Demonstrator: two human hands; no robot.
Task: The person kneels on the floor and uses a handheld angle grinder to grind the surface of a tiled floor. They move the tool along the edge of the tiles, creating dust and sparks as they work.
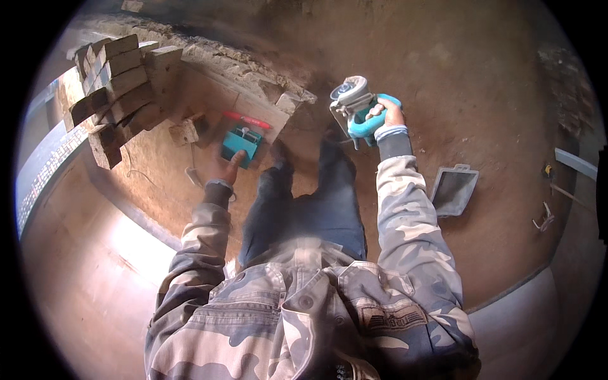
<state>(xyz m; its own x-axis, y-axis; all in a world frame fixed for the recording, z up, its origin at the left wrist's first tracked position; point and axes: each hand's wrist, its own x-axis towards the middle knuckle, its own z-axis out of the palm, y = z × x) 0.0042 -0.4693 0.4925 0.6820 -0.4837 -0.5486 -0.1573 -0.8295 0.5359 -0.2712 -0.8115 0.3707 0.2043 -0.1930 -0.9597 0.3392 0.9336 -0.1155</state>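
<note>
My right hand (389, 114) is closed round the teal grip of a handheld tool (364, 121) with a round, pale, dusty head, held up ahead of my legs. The tool's exact kind does not show. My left hand (229, 170) grips a small teal box-shaped item (240, 145), with the thumb across its near side; some metal parts show on its top. Just beyond that item, a slim red object (247, 120) lies on a pale ledge. The fingers under the teal item are hidden.
Rough bricks (120, 73) are stacked at the far left, with a loose block (188, 130) nearby. A broken masonry edge (253, 79) runs along the ledge. On the dirt floor to the right lies a grey-rimmed tray (455, 190). A pale bar (575, 163) is at the far right.
</note>
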